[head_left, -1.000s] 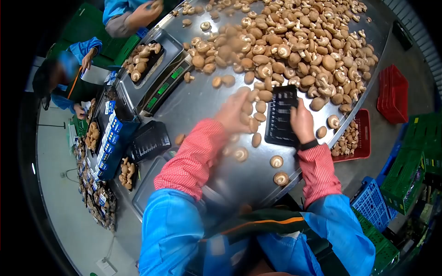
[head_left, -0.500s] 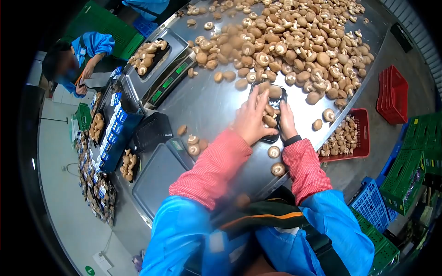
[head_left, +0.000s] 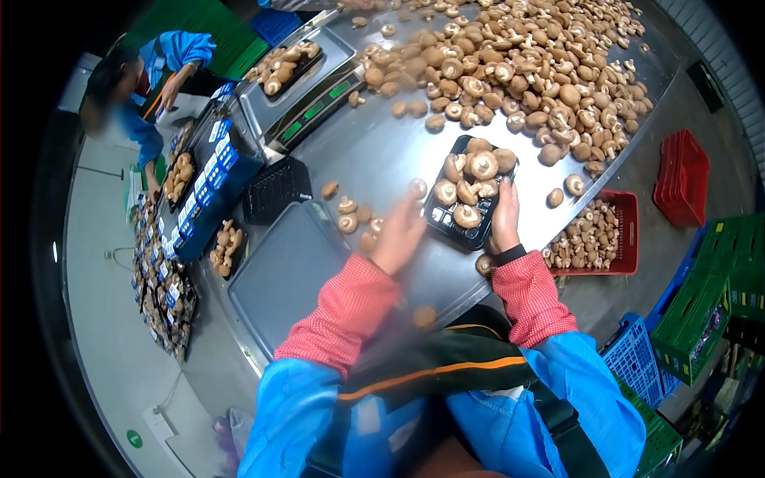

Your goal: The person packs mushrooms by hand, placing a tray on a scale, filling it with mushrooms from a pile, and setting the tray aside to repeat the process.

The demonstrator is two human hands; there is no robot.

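A black plastic tray (head_left: 456,226) holds several brown mushrooms (head_left: 483,166), some with stems up. My right hand (head_left: 505,217) grips its right side, fingers along the edge. Left of the tray, my left hand (head_left: 398,237) is smeared by motion, with a pale mushroom (head_left: 417,189) at its fingertips. Loose mushrooms (head_left: 347,215) lie on the metal table (head_left: 382,163) just left of that hand. One more mushroom (head_left: 484,264) sits by my right wrist. The tray's underside is hidden.
A large mushroom heap (head_left: 526,72) covers the table's far side. Scales (head_left: 307,119) with a filled tray stand at the left, above a grey platform (head_left: 279,271). A red crate (head_left: 629,231) of mushrooms stands below the right edge. A co-worker in blue (head_left: 175,56) is at the far left.
My left hand has drawn back leftward from over the tray, uncovering the mushrooms in it. My right hand stays on the tray's side. The co-worker's arm has reached down toward the packed trays.
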